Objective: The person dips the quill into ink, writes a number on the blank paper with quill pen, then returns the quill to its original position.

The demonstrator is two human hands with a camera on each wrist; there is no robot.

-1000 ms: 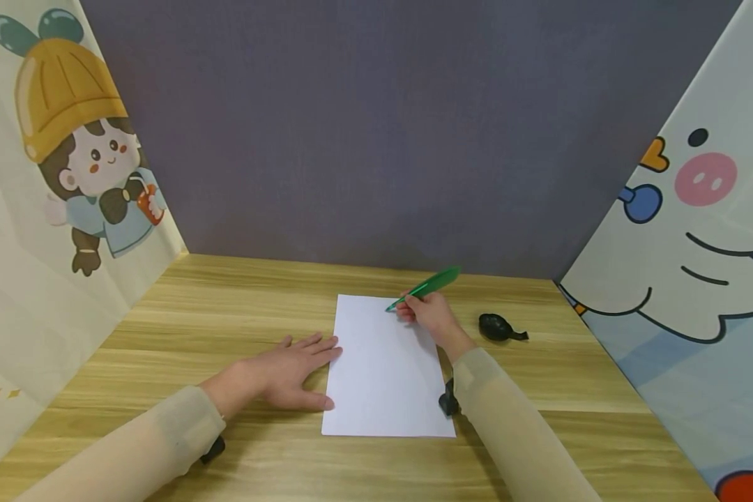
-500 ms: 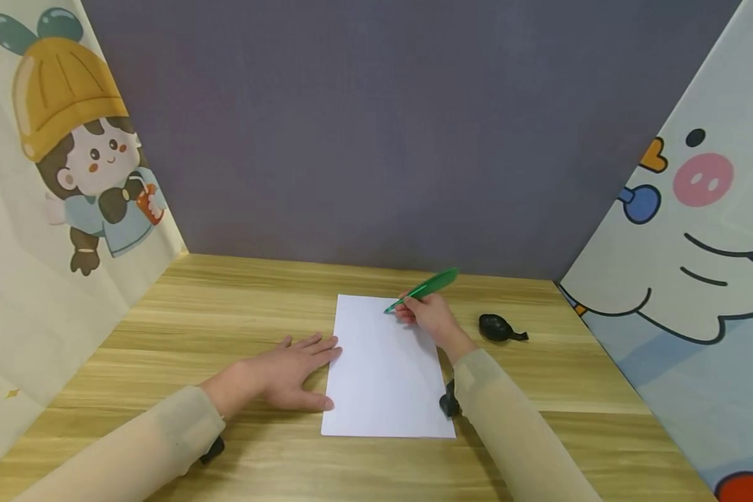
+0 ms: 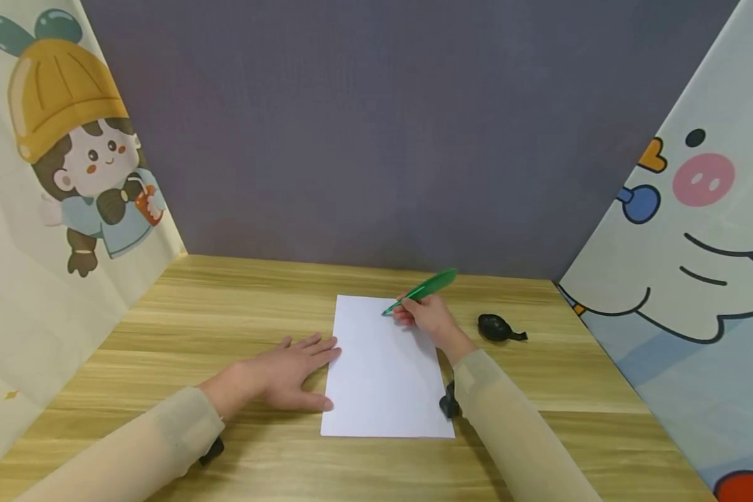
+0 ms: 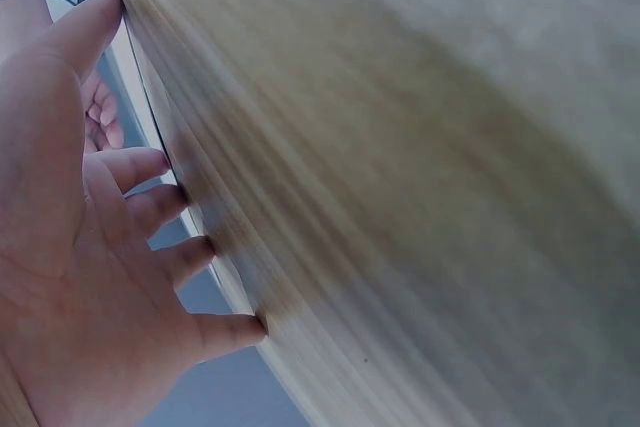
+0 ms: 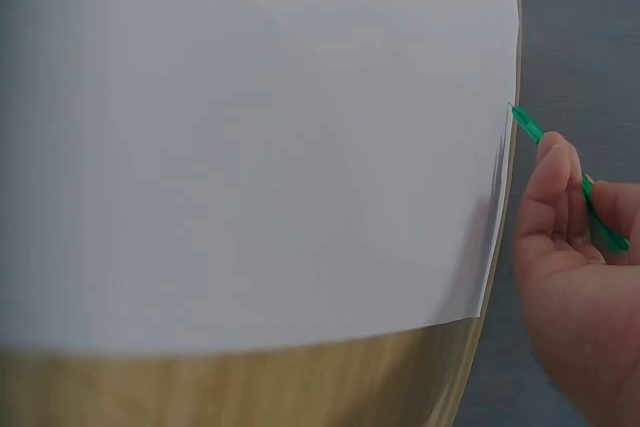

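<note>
Right hand: your right hand point(image 3: 429, 317) pinches the green feather-shaped pen point(image 3: 422, 291) between curled fingers point(image 5: 553, 187), with the tip down on the far part of the sheet (the wrist view shows the point at the paper's surface).
Pen: it slants up and away to the right, its broad green plume above your knuckles.
Paper: the blank white rectangular sheet of paper point(image 3: 385, 369) lies flat on the light wooden worktop point(image 3: 213, 314), roughly in the middle, its long side running away from you.
Left hand: your left hand point(image 3: 285, 373) lies palm down and flat on the worktop, fingers point(image 4: 150, 209) straight and spread, holding nothing; the fingertips reach the sheet's left edge.
Right of the paper: a small black rounded object with a short tail point(image 3: 498, 327) sits on the worktop, near your right hand but apart from it.
Surroundings: a grey back panel point(image 3: 376, 132) and cartoon-printed side panels point(image 3: 56, 160) enclose the worktop.
</note>
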